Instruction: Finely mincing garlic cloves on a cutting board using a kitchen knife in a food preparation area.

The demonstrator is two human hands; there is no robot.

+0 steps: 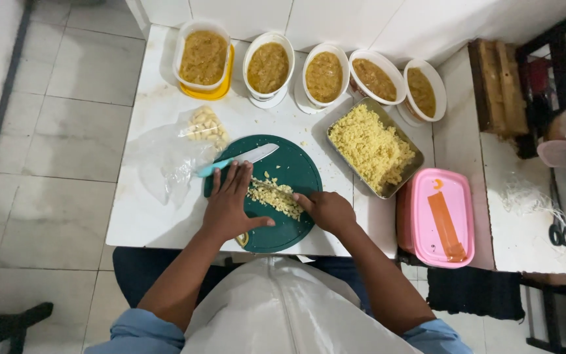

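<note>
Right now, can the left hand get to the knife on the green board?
Probably yes: the left hand lies flat on the green board, and the knife rests just beyond its fingertips with nothing between them.

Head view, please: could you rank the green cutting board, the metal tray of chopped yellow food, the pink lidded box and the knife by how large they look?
1. Green cutting board
2. Metal tray and pink lidded box: they look much alike, so I will not rank them.
3. Knife, clearly smallest.

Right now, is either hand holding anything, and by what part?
Nothing is gripped: both the left hand and right hand rest open on the green cutting board, touching the chopped garlic.
</note>
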